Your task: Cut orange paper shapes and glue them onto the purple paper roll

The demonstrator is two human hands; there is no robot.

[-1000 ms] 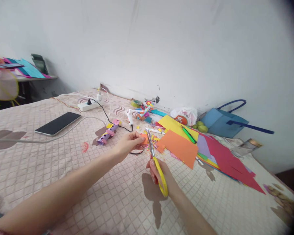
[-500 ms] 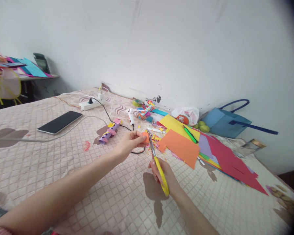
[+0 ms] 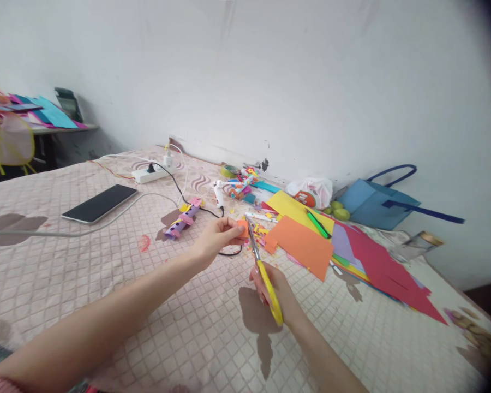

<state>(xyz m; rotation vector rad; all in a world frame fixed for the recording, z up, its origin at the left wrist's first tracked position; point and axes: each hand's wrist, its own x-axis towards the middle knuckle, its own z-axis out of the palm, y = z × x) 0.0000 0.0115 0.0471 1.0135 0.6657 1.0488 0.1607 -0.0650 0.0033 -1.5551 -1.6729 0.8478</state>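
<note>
My left hand (image 3: 220, 238) pinches a small piece of orange paper (image 3: 243, 228) between thumb and fingers. Yellow-handled scissors (image 3: 263, 273) are gripped in my right hand (image 3: 276, 289), their blades pointing away from me and lying at the right edge of the orange piece. How far the blades are parted is hard to make out. Beyond the scissors, small paper scraps (image 3: 261, 236) are strewn over the cloth. A larger orange sheet (image 3: 305, 245) lies to the right of the blades. Left of my left hand lies a purple paper roll (image 3: 183, 220) with pink and yellow pieces on it.
A phone (image 3: 100, 203) and a power strip (image 3: 153, 172) with cables lie at the left. A white glue gun (image 3: 218, 194) stands behind my left hand. Yellow paper (image 3: 288, 204), a green marker (image 3: 318, 224), red sheets (image 3: 388, 267) and a blue bag (image 3: 378, 204) are at the right.
Almost nothing differs. My right hand and the scissors have shifted very slightly; the orange piece is still in my left hand.
</note>
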